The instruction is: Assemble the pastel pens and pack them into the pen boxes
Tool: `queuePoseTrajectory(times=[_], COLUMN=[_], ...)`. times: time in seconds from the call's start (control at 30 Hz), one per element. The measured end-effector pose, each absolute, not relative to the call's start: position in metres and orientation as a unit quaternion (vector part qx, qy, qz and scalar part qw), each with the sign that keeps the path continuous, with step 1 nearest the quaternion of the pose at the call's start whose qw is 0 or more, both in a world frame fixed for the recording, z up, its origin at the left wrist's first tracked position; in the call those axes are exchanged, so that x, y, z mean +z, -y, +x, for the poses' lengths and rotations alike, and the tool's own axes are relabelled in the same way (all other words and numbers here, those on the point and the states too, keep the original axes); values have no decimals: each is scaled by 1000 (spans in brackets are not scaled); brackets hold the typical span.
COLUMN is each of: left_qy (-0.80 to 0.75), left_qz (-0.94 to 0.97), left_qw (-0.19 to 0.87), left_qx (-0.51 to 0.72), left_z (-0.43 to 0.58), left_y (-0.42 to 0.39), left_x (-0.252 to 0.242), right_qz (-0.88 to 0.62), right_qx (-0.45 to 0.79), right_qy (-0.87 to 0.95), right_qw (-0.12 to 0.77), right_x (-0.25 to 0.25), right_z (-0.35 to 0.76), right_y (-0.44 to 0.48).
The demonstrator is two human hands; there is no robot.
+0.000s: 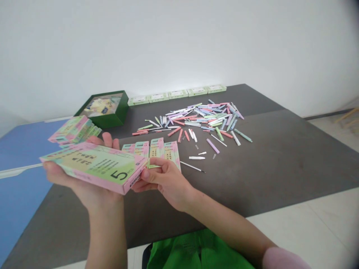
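Note:
A flat pink and green box (pixel 98 164) marked with a large 5 is raised above the dark table. My left hand (pixel 84 186) holds it from below, fingers showing past its far edge. At its right end, my right hand (pixel 165 181) pinches the end flap or edge between thumb and fingers. Behind my right hand, several similar boxes (pixel 156 148) lie side by side on the table. More pink and green boxes (pixel 71 130) are stacked beyond my left hand.
Scattered pens and pen parts (pixel 202 117) cover the table's middle. A green open box (pixel 110 119) with wrappers stands at the back left, beside a row of pale green boxes (pixel 178 94) along the wall. Blue surface (pixel 25 145) at left.

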State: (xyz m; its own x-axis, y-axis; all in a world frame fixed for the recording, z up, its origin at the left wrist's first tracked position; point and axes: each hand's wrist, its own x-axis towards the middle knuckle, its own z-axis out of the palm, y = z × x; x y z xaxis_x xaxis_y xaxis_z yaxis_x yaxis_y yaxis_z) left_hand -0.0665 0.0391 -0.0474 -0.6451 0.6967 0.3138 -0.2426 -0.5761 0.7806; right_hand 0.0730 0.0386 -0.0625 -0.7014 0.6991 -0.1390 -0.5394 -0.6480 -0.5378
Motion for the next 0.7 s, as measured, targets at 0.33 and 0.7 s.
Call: queuePoseTrajectory(times=[0.33,0.7], left_qy=[-362,-428], left_qz=[332,325], left_qw=[260,241], left_qx=[831,808], left_z=[-60,-81], left_y=[-48,-26], left_x=[-49,-53], right_qz=[-166,-294], right_qx=[888,632], right_qy=[240,589], right_qw=[354,408], right_x=[-59,-85], right_z=[77,88], right_y=[-41,-41])
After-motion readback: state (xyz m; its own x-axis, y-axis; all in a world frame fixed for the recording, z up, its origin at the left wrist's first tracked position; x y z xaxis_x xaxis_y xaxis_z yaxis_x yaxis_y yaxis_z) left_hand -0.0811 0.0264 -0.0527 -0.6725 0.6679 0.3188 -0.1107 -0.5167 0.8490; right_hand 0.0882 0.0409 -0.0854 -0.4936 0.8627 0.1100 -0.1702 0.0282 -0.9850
